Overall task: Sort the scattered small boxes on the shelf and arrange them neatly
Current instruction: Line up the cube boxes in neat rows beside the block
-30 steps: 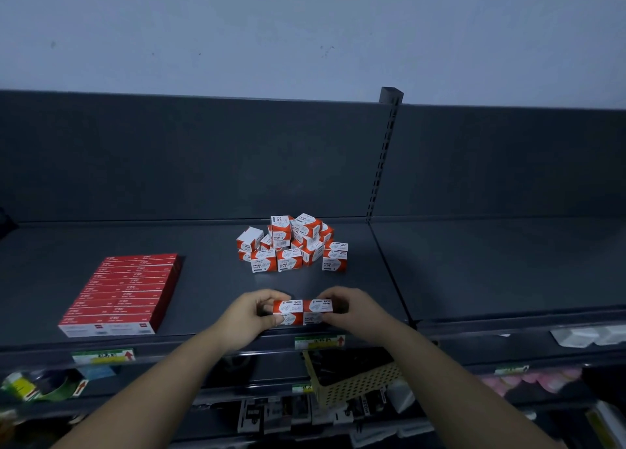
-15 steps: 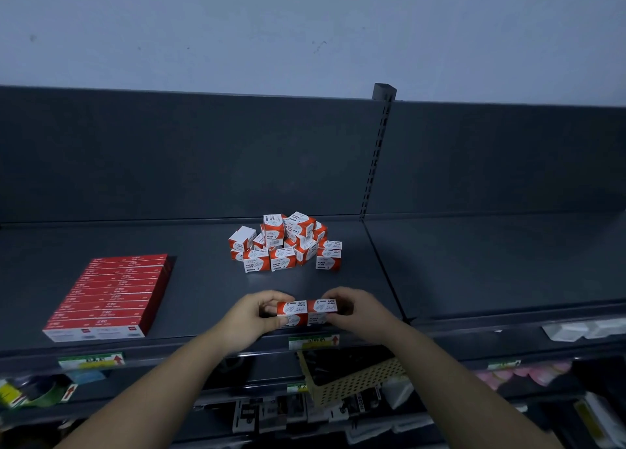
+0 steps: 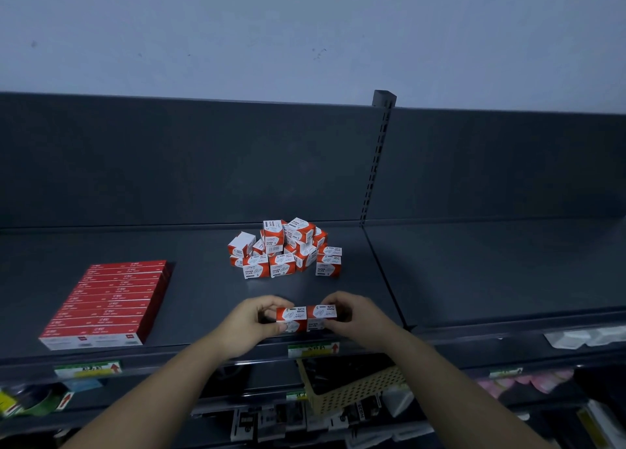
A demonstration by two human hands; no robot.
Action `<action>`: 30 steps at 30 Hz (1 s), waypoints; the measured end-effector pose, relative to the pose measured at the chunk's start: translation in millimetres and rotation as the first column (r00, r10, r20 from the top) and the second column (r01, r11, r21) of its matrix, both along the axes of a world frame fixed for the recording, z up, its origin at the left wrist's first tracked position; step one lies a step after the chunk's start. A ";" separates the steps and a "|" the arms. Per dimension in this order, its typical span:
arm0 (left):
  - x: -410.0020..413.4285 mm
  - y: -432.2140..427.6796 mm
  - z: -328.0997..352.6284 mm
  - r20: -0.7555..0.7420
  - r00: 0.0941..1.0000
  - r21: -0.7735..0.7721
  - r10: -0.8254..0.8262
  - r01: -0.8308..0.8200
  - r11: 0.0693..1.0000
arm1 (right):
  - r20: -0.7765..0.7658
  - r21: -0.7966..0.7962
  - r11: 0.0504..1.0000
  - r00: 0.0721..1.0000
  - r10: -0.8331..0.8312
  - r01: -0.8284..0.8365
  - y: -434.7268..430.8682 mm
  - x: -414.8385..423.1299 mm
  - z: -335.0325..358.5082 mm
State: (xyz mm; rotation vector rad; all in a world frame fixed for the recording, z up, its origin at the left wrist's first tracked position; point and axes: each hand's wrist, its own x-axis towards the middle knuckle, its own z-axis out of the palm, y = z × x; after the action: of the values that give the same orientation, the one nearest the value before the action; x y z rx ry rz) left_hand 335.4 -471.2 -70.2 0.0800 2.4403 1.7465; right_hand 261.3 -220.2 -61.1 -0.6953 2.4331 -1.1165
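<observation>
while a person stands facing a dark grey shelf (image 3: 474, 272), both bare hands meet near its front edge. the left hand (image 3: 249, 326) and the right hand (image 3: 360, 320) each curl fingers and thumb round an outer end of a short row of small boxes (image 3: 306, 317). these are red and white, pressed end to end between the two hands, and the print on top reads "paper clips". a second layer seems to sit under the top two, though the fingers hide much of it. i cannot tell whether the row rests on the shelf or is held just above it.

further back on the same shelf, well apart from the hands, lies a loose pile of matching boxes (image 3: 286, 249), tipped at all angles and leaning on one another. to the left, a neat block of flat red cartons (image 3: 108, 303) sits square to the front edge. a green and yellow price label (image 3: 313, 349) is fixed to the shelf lip just below the hands, and a cream plastic basket (image 3: 352, 391) stands on the level beneath.
</observation>
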 end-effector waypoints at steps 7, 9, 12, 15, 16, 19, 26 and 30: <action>0.6 1.9 1.3 -0.006 1.000 0.004 0.024 -0.024 1.000 | -0.005 0.002 1.000 1.000 -0.006 0.006 0.3 -0.8 -0.8; 0.5 1.8 0.5 -0.011 1.000 -0.022 0.027 -0.027 0.999 | -0.005 0.003 1.000 1.000 -0.010 0.010 0.0 -0.2 -0.5; -1.0 -0.2 -2.6 -0.014 1.000 -0.062 -0.002 0.001 0.998 | -0.002 0.007 1.000 1.000 -0.016 0.016 -1.1 -1.0 -0.8; -0.7 0.4 -1.4 0.005 1.000 -0.061 -0.009 0.009 0.998 | 0.018 0.012 1.000 1.000 -0.003 0.003 -0.2 -1.8 -2.8; -0.5 1.1 -1.3 0.010 1.000 -0.050 -0.006 0.006 0.999 | 0.040 0.000 1.000 0.999 -0.004 0.004 0.8 -2.2 -2.6; 0.2 4.0 1.9 0.032 0.998 -0.026 0.045 -0.044 0.999 | 0.154 -0.084 0.996 0.988 -0.013 0.026 4.8 -5.5 1.1; -8.6 0.1 12.6 0.035 0.989 0.020 0.143 -0.144 0.989 | 0.207 -0.208 0.966 0.972 -0.108 0.152 10.7 -19.7 13.0; -17.9 -12.5 16.8 -0.047 0.968 -0.061 0.246 -0.249 0.967 | 0.122 -0.150 0.965 0.973 -0.196 0.214 11.1 -30.0 13.8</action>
State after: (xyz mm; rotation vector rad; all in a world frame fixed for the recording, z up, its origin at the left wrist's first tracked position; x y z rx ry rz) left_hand 317.4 -483.7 -53.4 -0.2094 2.6318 1.7697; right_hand 231.3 -209.1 -47.4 -0.4236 2.3839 -1.4072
